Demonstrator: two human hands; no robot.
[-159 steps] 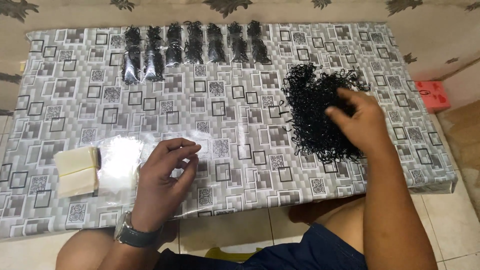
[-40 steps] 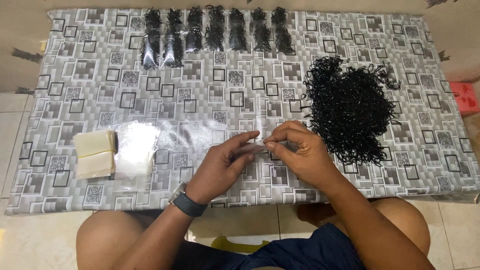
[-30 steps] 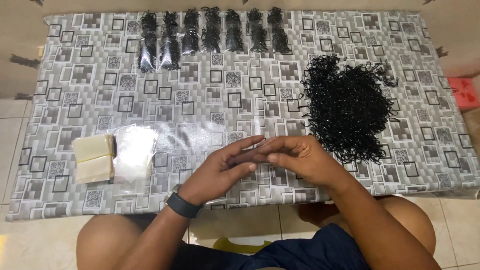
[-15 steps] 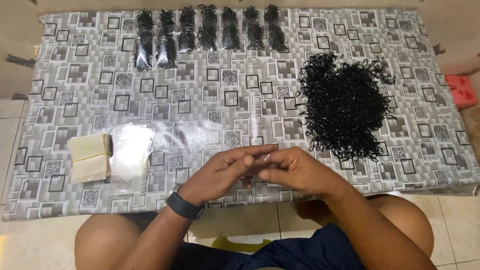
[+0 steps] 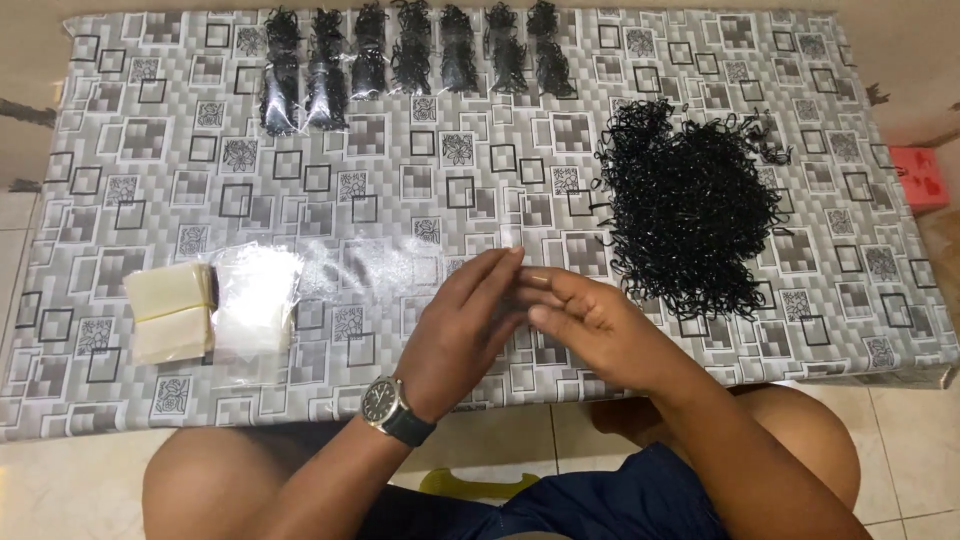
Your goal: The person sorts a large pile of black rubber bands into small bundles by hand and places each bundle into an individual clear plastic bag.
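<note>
Grip unclear: both hands [image 5: 530, 320] meet fingertips over a barely visible clear bag [image 5: 520, 270].

Seven filled bags [image 5: 415, 50] along far edge, cream pad stack [image 5: 170, 312], red box [image 5: 920, 178]

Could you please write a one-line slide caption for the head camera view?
Left hand and right hand meet over a patterned table beside a pile of black loops.

A single head-worn camera looks steeply down from close above onto the patterned table [image 5: 150, 130] before the seated person.
</note>
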